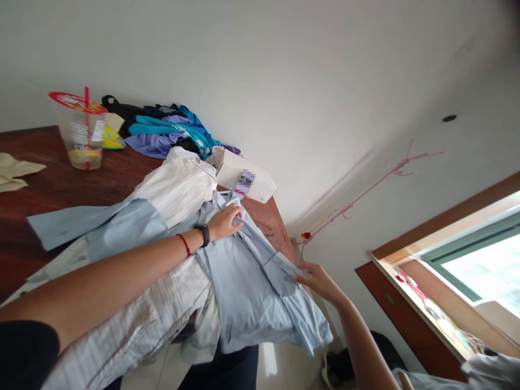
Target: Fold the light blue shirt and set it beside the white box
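A light blue shirt (244, 276) lies across the table's right end, its collar toward the wall and its lower part hanging over the near edge. My left hand (227, 221), with a black band and a red string at the wrist, is closed on the shirt's sleeve near the shoulder. At the right, my right hand (314, 279) holds the same sleeve near its cuff between thumb and fingers. The sleeve is folded down along the shirt's body. Beneath and left of the shirt lies a cream striped garment (174, 187).
On the dark red table (40, 211) stand a plastic cup (85, 135) with a red straw and a white box (249, 176). Blue and purple clothes (174, 130) are piled by the wall. A pink coat rack (365, 189) leans near the window at right.
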Motion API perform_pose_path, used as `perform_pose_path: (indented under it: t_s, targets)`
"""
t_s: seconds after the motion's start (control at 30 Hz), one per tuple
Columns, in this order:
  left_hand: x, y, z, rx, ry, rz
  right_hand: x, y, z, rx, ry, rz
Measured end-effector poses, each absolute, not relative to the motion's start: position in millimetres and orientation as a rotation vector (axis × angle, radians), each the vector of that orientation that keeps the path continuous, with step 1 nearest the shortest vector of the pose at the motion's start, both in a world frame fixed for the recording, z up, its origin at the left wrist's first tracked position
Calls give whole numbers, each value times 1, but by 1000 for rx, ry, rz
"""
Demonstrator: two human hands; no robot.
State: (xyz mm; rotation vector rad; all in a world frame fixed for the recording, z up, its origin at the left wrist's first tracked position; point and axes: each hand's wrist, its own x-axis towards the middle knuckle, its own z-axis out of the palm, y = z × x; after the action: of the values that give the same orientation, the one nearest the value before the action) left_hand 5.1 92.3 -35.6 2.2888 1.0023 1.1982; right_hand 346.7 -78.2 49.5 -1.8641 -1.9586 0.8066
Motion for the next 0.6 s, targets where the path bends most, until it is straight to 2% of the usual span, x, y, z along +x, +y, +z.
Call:
perform_pose_path:
  t_s: [0.1,0.33,0.6]
  targets:
    - [6,85,-31,2442,822,1049,340,-69,50,-1865,-2023,623]
    - [7,85,-38,2549,841,916,327,-55,54,-1730,-2128,881]
    - [6,78,-28,2590,913,939,351,-75,95,-1434,-1519,927]
